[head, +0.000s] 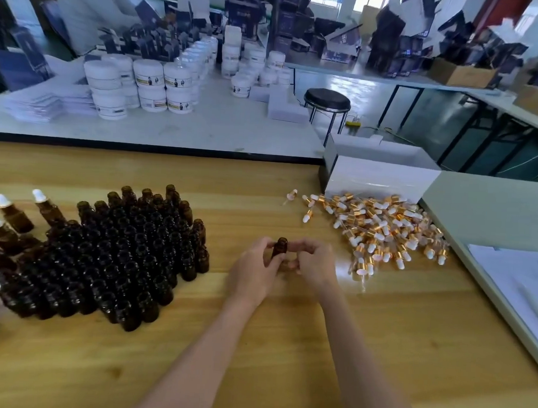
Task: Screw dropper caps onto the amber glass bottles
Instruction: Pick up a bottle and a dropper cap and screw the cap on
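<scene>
Centrally, above the wooden table point(285, 374), gripped upright in the left hand point(255, 271) — one amber bottle point(280, 247), fingers curled round its lower body, bare neck pointing straight up. Right hand point(313, 264) just beside it, fingers bent toward the neck; impossible to tell whether pinching anything. No cap on yet. Pile of dropper caps point(380, 227) off to the right, nearer the right hand, well apart from the bottle — likely a reach that way, then a cap lowered along the upright axis.
</scene>
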